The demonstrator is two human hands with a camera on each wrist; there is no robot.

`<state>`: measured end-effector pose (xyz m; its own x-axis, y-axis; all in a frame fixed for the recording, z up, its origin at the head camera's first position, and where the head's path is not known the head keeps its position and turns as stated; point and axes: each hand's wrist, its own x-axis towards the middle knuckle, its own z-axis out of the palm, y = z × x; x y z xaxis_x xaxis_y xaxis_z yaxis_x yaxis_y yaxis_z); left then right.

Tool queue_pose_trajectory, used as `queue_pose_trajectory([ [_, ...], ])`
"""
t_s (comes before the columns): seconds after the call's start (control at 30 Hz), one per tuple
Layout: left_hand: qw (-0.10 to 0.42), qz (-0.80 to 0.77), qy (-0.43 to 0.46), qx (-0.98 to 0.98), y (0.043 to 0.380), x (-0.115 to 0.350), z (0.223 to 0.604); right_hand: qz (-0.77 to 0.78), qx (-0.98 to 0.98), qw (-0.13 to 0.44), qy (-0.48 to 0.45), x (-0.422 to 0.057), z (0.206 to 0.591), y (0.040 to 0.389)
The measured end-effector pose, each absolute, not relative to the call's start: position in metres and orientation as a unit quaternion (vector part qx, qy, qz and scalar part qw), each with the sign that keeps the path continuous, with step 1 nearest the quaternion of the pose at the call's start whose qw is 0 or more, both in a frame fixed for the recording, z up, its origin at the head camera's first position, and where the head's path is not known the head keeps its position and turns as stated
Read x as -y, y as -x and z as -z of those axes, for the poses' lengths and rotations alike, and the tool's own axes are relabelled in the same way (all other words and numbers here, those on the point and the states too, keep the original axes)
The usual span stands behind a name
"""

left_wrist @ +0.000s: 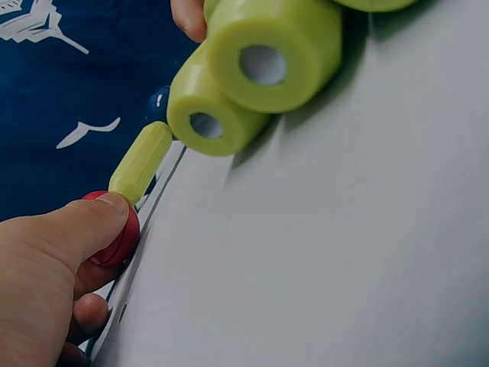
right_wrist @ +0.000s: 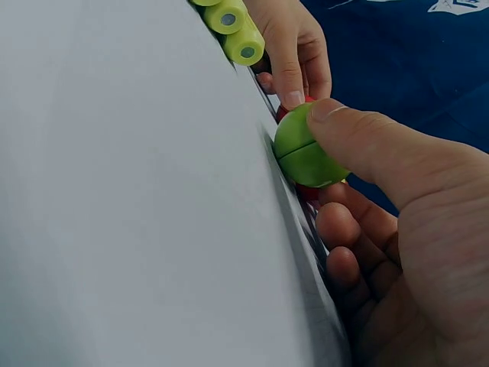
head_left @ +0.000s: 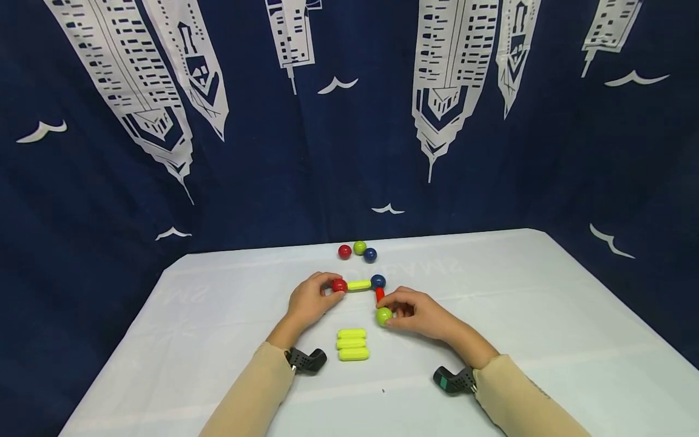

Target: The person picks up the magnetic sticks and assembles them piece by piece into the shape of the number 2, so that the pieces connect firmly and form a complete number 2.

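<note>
In the head view, my left hand pinches a red ball between thumb and fingers. A yellow-green rod runs from that ball to a blue ball. From the blue ball a red rod extends toward me, ending at a green ball. Thumb and fingers of my right hand pinch this green ball, partly covering the red rod. The right wrist view shows the thumb on top of the green ball. Together the joined pieces form a corner lying on the white table.
Several yellow-green rods lie side by side nearer me, with round pale ends visible in the left wrist view. Behind the joined pieces sit a loose red ball, a green ball and a blue ball. A dark blue curtain hangs beyond the table.
</note>
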<state>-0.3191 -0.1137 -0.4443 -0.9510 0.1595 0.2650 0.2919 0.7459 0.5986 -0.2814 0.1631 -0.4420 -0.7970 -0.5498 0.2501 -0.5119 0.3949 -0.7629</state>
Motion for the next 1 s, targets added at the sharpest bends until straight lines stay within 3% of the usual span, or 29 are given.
queue_pose_trajectory([
  [0.43, 0.1, 0.333, 0.122, 0.93, 0.319, 0.114, 0.445, 0.459, -0.837, 0.045, 0.296, -0.165, 0.439, 0.281],
  [0.8, 0.101, 0.337, 0.118, 0.929, 0.32, 0.116, 0.444, 0.533, -0.836, 0.023, 0.129, -0.158, 0.431, 0.312],
  [1.0, 0.099, 0.339, 0.123, 0.927, 0.319, 0.117, 0.444, 0.538, -0.836, 0.019, 0.11, -0.153, 0.435, 0.327],
])
